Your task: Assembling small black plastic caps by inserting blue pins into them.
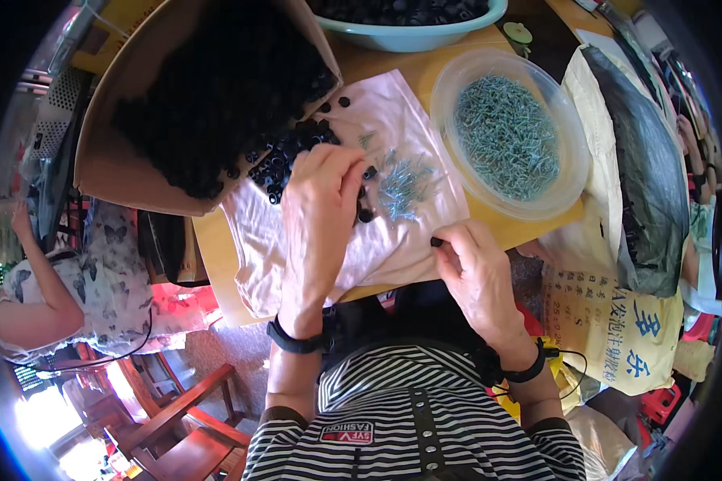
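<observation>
My left hand (319, 212) reaches over a pale pink cloth (385, 100), its fingers curled together. A small black round part (369, 172) shows right by its fingertips; whether they grip it I cannot tell. Between thumb and forefinger of my right hand (475, 268), near the cloth's right edge, another small black part (436, 242) is pinched. Beyond my left fingers lies a loose heap of similar black parts (281, 156), some with hollow ends. Thin blue-green metal pins, perhaps screws, form a small pile (401, 188) between my hands.
A cardboard box (96, 172) of black parts opens toward the cloth. Behind it stands a pale blue basin (425, 34) of dark pieces. A clear round tub (449, 120) holds many pins. Printed sacks (602, 329) stand right; a person's arm (44, 280) and wooden chair (192, 441) are left.
</observation>
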Tool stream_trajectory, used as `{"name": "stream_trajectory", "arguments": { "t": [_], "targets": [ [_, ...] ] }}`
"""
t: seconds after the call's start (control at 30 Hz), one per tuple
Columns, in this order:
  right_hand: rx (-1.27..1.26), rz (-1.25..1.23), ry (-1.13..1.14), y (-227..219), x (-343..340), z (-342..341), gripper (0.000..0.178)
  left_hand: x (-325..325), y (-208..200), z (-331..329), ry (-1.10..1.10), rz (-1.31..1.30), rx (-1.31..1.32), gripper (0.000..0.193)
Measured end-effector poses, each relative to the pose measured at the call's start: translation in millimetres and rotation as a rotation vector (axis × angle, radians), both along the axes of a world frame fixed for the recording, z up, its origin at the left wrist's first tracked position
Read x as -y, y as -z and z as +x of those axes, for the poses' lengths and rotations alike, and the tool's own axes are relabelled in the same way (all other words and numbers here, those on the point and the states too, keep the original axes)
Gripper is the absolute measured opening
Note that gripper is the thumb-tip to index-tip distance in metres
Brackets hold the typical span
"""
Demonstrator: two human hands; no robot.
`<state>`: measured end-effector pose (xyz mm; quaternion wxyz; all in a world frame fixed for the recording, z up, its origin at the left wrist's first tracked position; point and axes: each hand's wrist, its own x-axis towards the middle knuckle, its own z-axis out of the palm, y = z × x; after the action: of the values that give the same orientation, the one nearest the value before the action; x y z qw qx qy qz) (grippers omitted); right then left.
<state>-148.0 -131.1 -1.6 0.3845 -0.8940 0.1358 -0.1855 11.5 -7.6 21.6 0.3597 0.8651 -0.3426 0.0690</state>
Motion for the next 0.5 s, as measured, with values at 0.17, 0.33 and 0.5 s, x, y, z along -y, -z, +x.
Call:
{"name": "stream_trajectory", "arguments": {
  "t": [0.17, 0.33, 0.5],
  "targets": [
    [-0.052, -0.082, -0.071, -1, -1, 2, 0.023, 24, 7, 27, -0.007, 0.14, 0.086, 0.013],
    [-0.063, -0.098, -0.095, -2, 0, 0, 0.023, 34, 30, 35, 0.005, 0.249, 0.096, 0.012],
    [-0.043, -0.073, -0.14, 0, 4, -2, 0.02, 35, 29, 37, 0.031, 0.205, 0.066, 0.013]
  ]
}}
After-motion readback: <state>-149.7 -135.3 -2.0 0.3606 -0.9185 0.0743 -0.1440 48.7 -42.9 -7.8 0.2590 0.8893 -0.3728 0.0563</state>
